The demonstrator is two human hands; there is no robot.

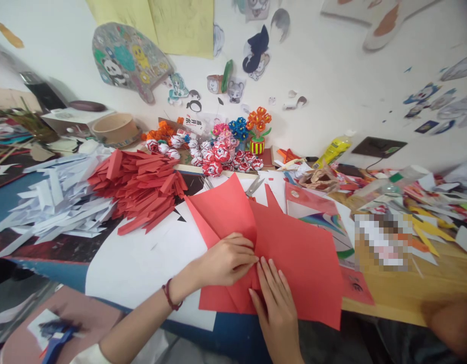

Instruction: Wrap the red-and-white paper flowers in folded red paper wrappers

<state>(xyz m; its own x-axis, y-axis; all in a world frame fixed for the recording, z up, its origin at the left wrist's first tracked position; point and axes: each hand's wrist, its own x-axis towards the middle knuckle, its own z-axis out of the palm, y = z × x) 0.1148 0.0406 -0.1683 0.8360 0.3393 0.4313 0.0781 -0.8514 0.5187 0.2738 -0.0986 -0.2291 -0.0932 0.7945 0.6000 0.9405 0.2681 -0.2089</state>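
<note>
Large red paper (301, 258) lies on the table in front of me, over a white sheet (142, 268). Its left part is a folded, raised flap (227, 205) that curves up off the surface. My left hand (229, 260), with a dark red bracelet at the wrist, is closed on the flap's right edge, fingertips pinched together. Beside it, my right hand (277, 296) lies on the red paper with its fingers stretched out, fingertips close to the left hand's. Scissors (254, 188) rest just beyond the paper, partly covered by it.
Piles of folded white strips (62, 194) and red strips (142, 184) lie on the left. Paper flowers (220, 151) and a yellow bottle (334, 149) stand along the wall. Paper scraps (426, 207) cover the right side. A blue-handled tool (60, 344) sits on a pink seat.
</note>
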